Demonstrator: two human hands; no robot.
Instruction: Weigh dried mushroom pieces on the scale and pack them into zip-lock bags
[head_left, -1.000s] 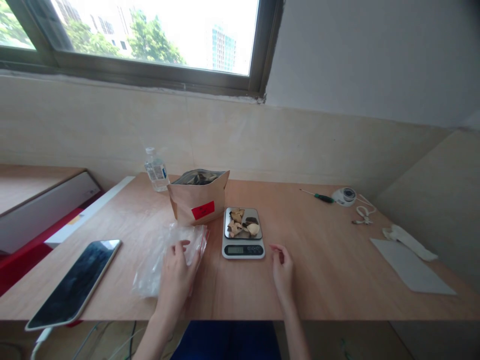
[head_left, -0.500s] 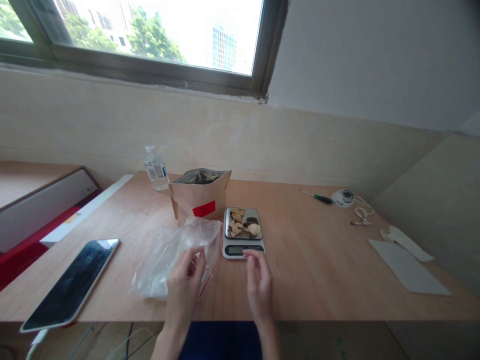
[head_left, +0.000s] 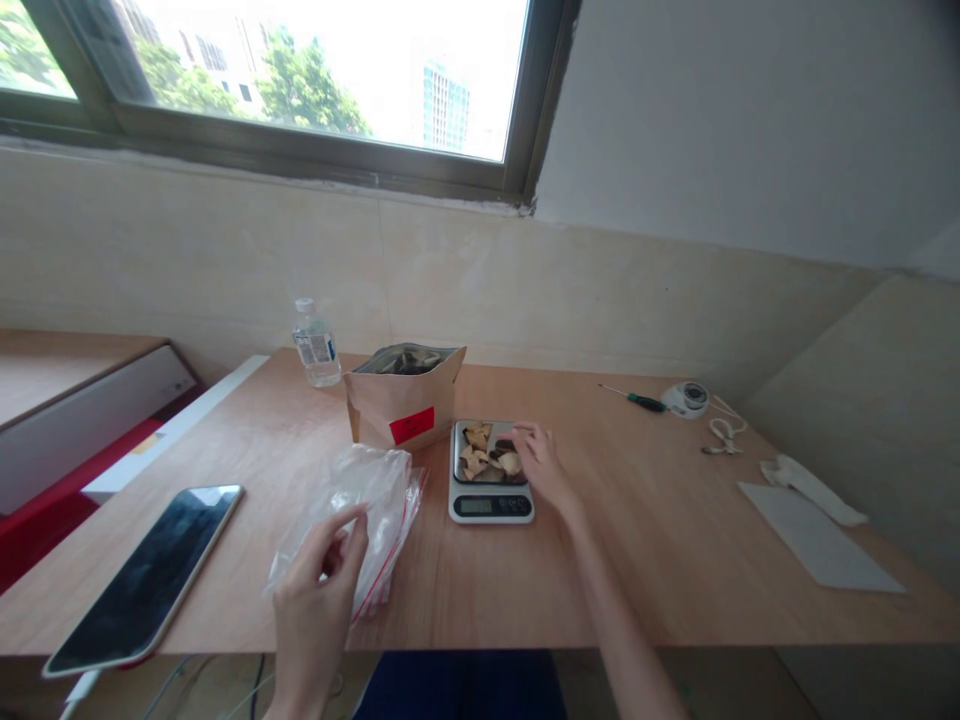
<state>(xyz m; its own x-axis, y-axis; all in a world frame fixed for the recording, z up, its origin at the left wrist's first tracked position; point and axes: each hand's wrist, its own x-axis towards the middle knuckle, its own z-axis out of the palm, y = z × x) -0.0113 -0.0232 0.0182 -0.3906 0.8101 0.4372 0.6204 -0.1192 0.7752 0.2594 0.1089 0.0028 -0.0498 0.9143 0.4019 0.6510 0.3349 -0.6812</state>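
Observation:
My left hand point(head_left: 321, 575) is closed in a pinch on a clear zip bag point(head_left: 382, 480) with a red seal line, which lies crumpled on the table. My right hand point(head_left: 538, 458) reaches over the right side of a kitchen scale point(head_left: 491, 508), its fingers extended and slightly curved. Its fingertips are at a dark dried piece on the scale's metal pan; I see no firm grip on it. Several pale, curled dried mushroom-like pieces point(head_left: 474, 463) lie beside it. Behind the zip bag stands an open brown paper pouch point(head_left: 405, 400) with a red label and dark contents.
A plastic bottle point(head_left: 316, 350) stands at the back left. A tablet point(head_left: 146, 580) lies at the front left. To the right are a screwdriver point(head_left: 645, 402), a white round camera point(head_left: 685, 399) with its cable point(head_left: 726, 436), a white sheet point(head_left: 817, 540) and a white cloth-like strip point(head_left: 814, 488).
My right hand has moved forward from the scale's front edge to the pieces on its pan. My left hand has shifted left and nearer, pulling the zip bag left with it.

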